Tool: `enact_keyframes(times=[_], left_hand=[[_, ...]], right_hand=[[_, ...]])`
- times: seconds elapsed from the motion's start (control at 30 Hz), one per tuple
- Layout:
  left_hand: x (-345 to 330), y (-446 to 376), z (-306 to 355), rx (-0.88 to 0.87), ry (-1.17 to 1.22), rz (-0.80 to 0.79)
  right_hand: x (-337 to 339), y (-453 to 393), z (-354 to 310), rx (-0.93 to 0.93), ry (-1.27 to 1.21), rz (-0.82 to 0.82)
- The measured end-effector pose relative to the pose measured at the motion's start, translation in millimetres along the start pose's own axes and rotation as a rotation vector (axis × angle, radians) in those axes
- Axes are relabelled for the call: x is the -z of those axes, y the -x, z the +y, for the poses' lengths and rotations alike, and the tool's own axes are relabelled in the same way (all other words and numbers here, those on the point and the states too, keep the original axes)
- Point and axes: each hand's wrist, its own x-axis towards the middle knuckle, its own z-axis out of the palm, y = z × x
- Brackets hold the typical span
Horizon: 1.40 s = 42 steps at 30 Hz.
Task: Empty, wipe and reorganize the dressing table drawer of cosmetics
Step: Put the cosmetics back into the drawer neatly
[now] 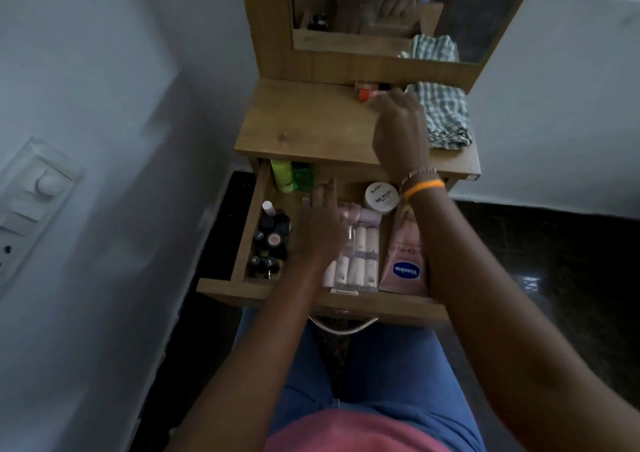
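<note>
The person wears a pink top (349,434) and blue jeans (391,368); both arms are bare; an orange band (424,188) and a thin beaded bracelet (417,174) circle the right wrist.

A home, most likely a bedroom corner; a small wooden dressing table (311,129) with a mirror (381,12) stands against painted walls; its open drawer (249,233) holds cosmetics; a switch panel (31,202) is on the wall beside it.

Two green bottles (291,175) (one Vaseline tube (403,261))
</note>
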Motion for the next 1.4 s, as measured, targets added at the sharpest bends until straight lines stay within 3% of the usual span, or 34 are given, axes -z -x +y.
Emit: enact_keyframes(times=[0.13, 0.2, 0.47, 0.6, 0.73, 0.97, 1.1, 1.27, 1.4], left_hand=[[2.6, 3.0, 1.3, -0.062, 0.050, 0.134], [3.9, 4.4, 1.4, -0.095, 0.094, 0.170], [8.6, 4.5, 6.0, -0.148, 0.170, 0.258], [11.9, 0.8, 6.9, -0.136, 0.373, 0.323], [11.1, -2.8, 2.9, -0.003, 0.685, 0.255], [40.0, 2.3, 8.4, 0.127, 1.083, 0.161], [59.8, 5.9, 2.1, 0.099, 1.009, 0.137], [75.1, 12.9, -19.4, 0.208, 1.060, 0.274], [84.2, 18.1, -33.4, 0.236, 1.044, 0.339]], right_hand=[[-15.9, -57.2, 17.5, -0.049, 0.268, -0.466], [-27.8, -66.4, 17.6, -0.057, 0.358, -0.581], [-50.6, -63.3, -3.8, -0.006, 0.351, -0.518], [-53.6, -36.1, -13.4, 0.022, 0.318, -0.422], [-39.3, -14.8, -12.8, 0.079, 0.286, -0.391], [8.0, 37.6, -36.5, -0.075, -0.224, -0.560], [11.2, 65.2, -47.2, -0.232, -0.492, -0.599], [-0.8, 80.0, -47.2, -0.533, -1.071, -0.726], [-10.2, 86.1, -56.4, -0.668, -1.113, -0.789]])
